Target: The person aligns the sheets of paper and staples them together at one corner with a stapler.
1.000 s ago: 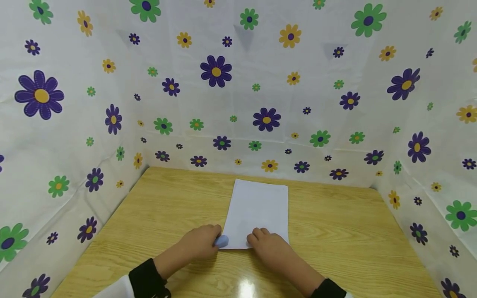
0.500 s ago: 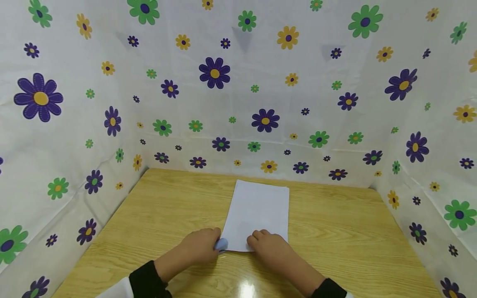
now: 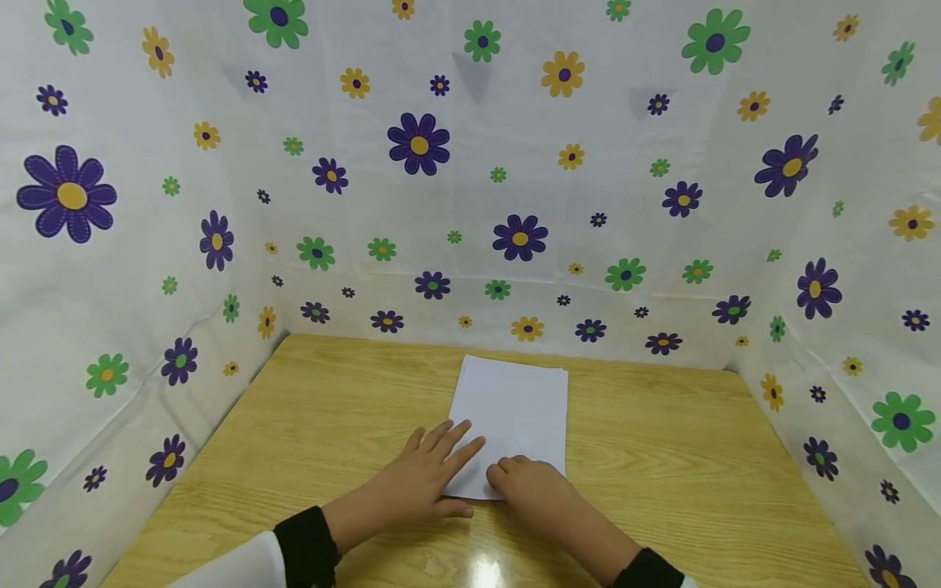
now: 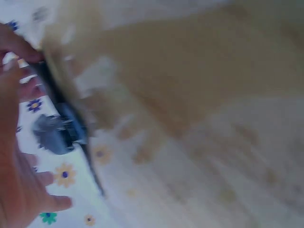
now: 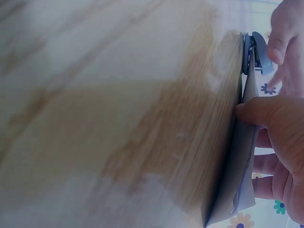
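A white stack of paper (image 3: 515, 408) lies on the wooden table (image 3: 662, 457). My left hand (image 3: 434, 461) rests flat on its near left corner, fingers straight and spread. That hand hides the blue-grey binder clip in the head view. In the right wrist view the clip (image 5: 254, 54) sits on the paper's edge, next to the left fingers (image 5: 285, 38). The left wrist view is blurred but shows the clip (image 4: 54, 133) beside my palm. My right hand (image 3: 525, 482) grips the paper's near edge with curled fingers, and its thumb (image 5: 256, 111) is against the sheet.
White cloth printed with flowers (image 3: 470, 204) walls the table at the back, left and right. Bare wood (image 3: 331, 392) lies to the left and right of the paper. Black cuffs with white sleeves (image 3: 305, 547) cover both wrists.
My left hand has let go of the blue clip and spread its fingers flat over the paper's corner. The right hand has stayed in place.
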`<state>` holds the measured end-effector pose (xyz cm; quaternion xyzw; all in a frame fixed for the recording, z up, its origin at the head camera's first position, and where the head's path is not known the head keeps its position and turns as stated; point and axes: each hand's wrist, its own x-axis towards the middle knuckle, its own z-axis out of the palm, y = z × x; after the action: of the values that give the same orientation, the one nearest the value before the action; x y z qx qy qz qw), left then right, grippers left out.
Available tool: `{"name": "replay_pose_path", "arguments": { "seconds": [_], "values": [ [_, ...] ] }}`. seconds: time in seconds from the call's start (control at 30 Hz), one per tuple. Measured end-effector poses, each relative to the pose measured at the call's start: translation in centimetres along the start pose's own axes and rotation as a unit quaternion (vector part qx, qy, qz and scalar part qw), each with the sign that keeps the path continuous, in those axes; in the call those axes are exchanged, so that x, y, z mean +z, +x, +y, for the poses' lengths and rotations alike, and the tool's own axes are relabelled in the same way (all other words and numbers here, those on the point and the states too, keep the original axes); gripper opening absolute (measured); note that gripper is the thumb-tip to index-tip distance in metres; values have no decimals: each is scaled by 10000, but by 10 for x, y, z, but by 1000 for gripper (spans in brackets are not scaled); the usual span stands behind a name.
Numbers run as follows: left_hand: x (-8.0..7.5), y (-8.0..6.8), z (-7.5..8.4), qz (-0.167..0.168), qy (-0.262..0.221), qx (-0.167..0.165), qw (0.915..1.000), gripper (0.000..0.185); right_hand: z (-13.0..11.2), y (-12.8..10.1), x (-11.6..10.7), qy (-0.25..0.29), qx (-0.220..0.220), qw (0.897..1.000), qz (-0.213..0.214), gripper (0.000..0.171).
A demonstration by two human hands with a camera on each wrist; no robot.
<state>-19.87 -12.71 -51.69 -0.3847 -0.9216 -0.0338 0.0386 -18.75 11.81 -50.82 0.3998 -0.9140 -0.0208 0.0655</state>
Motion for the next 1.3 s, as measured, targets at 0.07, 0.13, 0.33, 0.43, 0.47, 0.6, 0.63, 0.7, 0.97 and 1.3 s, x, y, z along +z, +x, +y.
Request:
{"name": "replay_pose_path", "arguments": {
  "seconds": [0.07, 0.13, 0.33, 0.43, 0.47, 0.6, 0.63, 0.7, 0.97, 1.3],
  "values": [
    [6, 3, -2, 119, 164, 201, 9996, 94, 0, 0, -1, 0, -30, 10000, 16, 17],
    [11, 6, -4, 123, 288, 271, 9991, 94, 0, 1, -1, 11, -70, 10000, 23, 16],
    [23, 12, -6, -76, 22, 189, 9998, 93, 0, 2, -2, -19, -119, 9999, -74, 14],
    [28, 13, -6, -104, -230, 131, 9996, 92, 0, 3, -2, -76, -174, 9998, -73, 14],
    [29, 13, -5, -96, -273, 97, 9995, 92, 0, 4, -2, -95, -195, 9997, -62, 13],
    [31, 13, -4, 22, -468, 9, 9989, 92, 1, 6, -1, -138, -232, 9996, -80, 14],
    [32, 13, -4, 49, -501, 12, 9987, 92, 2, 6, -1, -130, -219, 9996, -95, 14],
    [33, 14, -4, 86, -499, 33, 9987, 92, 3, 6, 0, -119, -197, 9997, -124, 16],
    [39, 17, -5, 85, -443, 72, 9990, 86, 4, 5, 1, 43, -243, 9996, -114, 17],
    [35, 22, -4, -296, -316, 153, 9989, 76, 4, 5, -2, -54, -188, 9998, -61, 16]
  ]
}}
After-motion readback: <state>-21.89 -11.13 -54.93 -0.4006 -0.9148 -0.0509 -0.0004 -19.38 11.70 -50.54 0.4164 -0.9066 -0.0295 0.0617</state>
